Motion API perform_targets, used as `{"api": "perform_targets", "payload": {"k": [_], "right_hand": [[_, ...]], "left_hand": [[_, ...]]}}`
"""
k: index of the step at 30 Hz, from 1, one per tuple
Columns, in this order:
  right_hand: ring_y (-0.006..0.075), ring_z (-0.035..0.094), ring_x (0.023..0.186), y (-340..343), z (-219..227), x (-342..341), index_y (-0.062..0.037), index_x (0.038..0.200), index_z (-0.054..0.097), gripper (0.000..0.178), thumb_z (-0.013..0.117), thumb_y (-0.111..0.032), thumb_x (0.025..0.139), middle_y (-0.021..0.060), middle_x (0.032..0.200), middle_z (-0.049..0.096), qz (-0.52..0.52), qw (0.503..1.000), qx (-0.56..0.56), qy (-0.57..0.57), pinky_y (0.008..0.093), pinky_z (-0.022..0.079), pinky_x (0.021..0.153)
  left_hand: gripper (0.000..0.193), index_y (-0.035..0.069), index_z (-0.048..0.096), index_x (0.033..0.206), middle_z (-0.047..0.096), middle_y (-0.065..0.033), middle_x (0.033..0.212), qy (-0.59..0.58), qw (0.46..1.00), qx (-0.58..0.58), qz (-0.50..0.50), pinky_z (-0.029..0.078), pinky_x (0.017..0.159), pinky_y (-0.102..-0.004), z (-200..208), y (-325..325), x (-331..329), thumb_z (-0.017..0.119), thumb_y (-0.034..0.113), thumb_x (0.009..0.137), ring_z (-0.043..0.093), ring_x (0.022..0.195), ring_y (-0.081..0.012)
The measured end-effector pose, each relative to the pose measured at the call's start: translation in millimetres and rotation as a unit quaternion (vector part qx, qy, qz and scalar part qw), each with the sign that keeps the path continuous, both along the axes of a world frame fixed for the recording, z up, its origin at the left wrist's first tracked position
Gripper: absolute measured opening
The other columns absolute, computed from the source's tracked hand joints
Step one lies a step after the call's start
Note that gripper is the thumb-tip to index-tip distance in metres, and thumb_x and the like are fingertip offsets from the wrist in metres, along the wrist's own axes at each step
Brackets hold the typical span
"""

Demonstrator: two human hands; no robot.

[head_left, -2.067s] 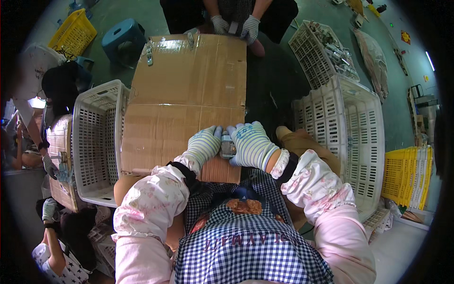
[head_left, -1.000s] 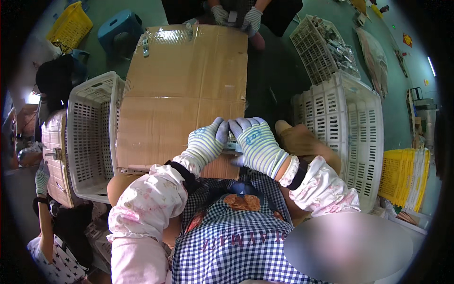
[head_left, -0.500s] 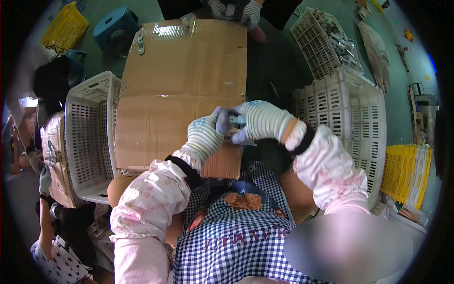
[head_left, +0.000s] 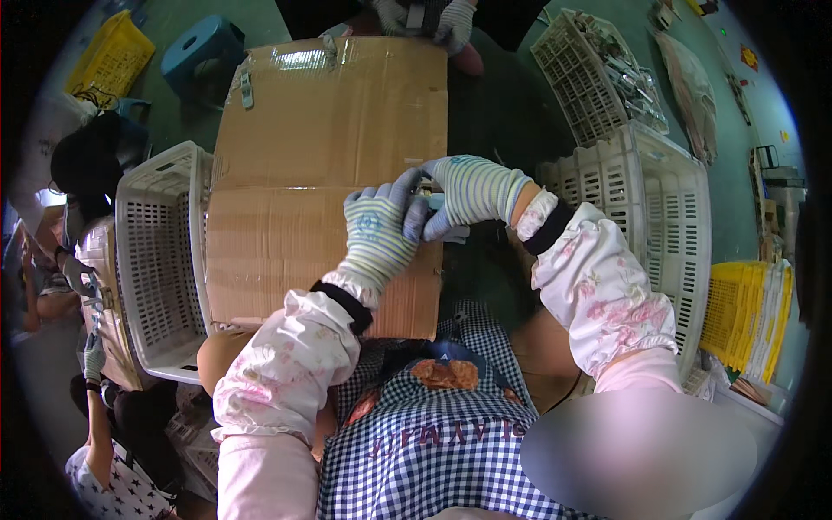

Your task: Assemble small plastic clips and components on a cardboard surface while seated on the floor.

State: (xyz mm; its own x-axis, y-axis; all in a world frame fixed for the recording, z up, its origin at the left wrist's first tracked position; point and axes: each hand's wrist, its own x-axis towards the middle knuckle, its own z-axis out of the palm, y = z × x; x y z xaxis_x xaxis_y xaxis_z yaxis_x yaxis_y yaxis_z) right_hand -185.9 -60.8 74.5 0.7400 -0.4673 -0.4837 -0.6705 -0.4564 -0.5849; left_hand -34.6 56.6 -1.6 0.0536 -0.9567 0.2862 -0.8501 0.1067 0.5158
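Note:
My left hand (head_left: pixel 379 232) and my right hand (head_left: pixel 469 191), both in striped knit gloves, meet over the right edge of a flat cardboard sheet (head_left: pixel 312 156). Between the fingertips sits a small grey metal part (head_left: pixel 423 204), pinched by both hands and mostly hidden by the gloves. My floral pink sleeves and a blue checked apron fill the lower part of the view.
A white slatted crate (head_left: pixel 160 260) stands left of the cardboard, two more (head_left: pixel 659 199) (head_left: pixel 598 74) at right, the far one holding metal parts. Yellow crates (head_left: pixel 745 303) lie far right. Another person's gloved hands (head_left: pixel 433 17) work at the cardboard's far edge. People sit at left.
Both hands have lifted from the near edge of the cardboard and shifted up and right, still joined on the small part. My right forearm now reaches in from the right.

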Motion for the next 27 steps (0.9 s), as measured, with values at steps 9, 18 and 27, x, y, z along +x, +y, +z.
{"api": "perform_targets", "payload": {"k": [9,18,27], "right_hand": [[0.0283,0.064,0.107,4.2,-16.7,10.1,-0.0086,0.119,0.062,0.064,0.082,-0.043,0.068,0.0126,0.108,0.067,-0.017,0.960,-0.276,0.047,0.0411,0.049,0.093],[0.0324,0.065,0.111,-60.1,-21.2,3.7,-0.0025,0.135,0.055,0.096,0.081,-0.064,0.066,0.0187,0.117,0.068,-0.101,0.966,-0.232,-0.051,0.0418,0.048,0.098],[0.0342,0.071,0.098,-137.4,-18.1,16.2,-0.0023,0.108,0.067,0.072,0.081,-0.054,0.061,0.0192,0.103,0.073,-0.056,0.991,-0.113,0.051,0.0402,0.055,0.087]], "left_hand": [[0.042,0.013,0.057,0.131,0.068,-0.0198,0.113,0.022,0.987,0.159,-0.006,0.047,0.092,-0.0514,-8.8,-62.5,14.6,0.045,0.038,0.100,0.065,0.101,-0.0392],[0.040,0.008,0.057,0.128,0.067,-0.0220,0.111,-0.020,0.968,0.239,-0.067,0.047,0.093,-0.0497,14.4,-120.8,27.5,0.055,0.028,0.094,0.064,0.105,-0.0407],[0.039,0.012,0.064,0.121,0.070,-0.0232,0.108,0.062,0.991,0.114,0.033,0.045,0.096,-0.0501,-2.3,-163.2,14.0,0.044,0.037,0.100,0.065,0.107,-0.0381]]}}
